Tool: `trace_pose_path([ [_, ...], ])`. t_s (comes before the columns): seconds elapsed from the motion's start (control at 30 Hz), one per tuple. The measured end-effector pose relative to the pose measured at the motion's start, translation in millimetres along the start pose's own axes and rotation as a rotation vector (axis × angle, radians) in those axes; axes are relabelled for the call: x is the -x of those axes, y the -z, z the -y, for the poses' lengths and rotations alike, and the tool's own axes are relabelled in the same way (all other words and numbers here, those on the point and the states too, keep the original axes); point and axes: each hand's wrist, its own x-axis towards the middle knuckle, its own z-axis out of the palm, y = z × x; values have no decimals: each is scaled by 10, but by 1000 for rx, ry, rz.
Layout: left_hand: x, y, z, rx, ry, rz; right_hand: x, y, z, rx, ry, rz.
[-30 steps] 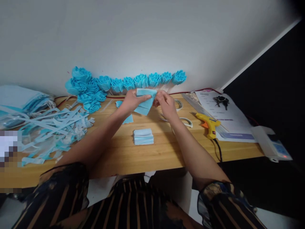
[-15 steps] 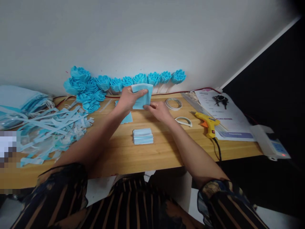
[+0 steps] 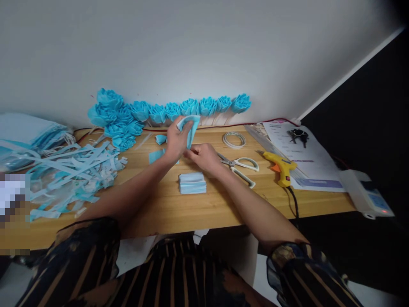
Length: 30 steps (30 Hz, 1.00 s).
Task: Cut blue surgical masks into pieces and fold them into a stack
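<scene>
I'm watching the left hand (image 3: 176, 140) gripping the sheet (image 3: 194, 128) between its fingers, seemingly supporting its curve; just below, the right hand (image 3: 205, 157) is meeting its lower edge, perhaps steadying it, finger grip unclear.

No wording can be read. On the paper sheet (image 3: 315, 164) right of and beyond the yellow glue gun (image 3: 283, 168), dark printed lines at the top, a purplish line lower down and a purple band along the bottom edge are too blurred. Farther right of the glue gun, the white box's (image 3: 354, 187) bluish panel (image 3: 376, 199) is equally illegible.
</scene>
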Motion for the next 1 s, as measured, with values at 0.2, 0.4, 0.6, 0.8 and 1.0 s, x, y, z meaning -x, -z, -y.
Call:
trace_pose_path([
  [0.2,-5,17,68,24,26,-15,-40,123,-103,-409,-11,78],
  [0.4,79,-64,41,80,124,80,-56,168,-98,-377,16,-136],
  [0.6,120,-91,31,71,105,102,-86,254,-128,-444,19,-292],
  [0.8,144,-103,-6,80,162,194,-85,367,-152,-396,46,-441],
  [1.0,149,-83,-52,181,294,290,-56,398,-120,-341,86,-540],
])
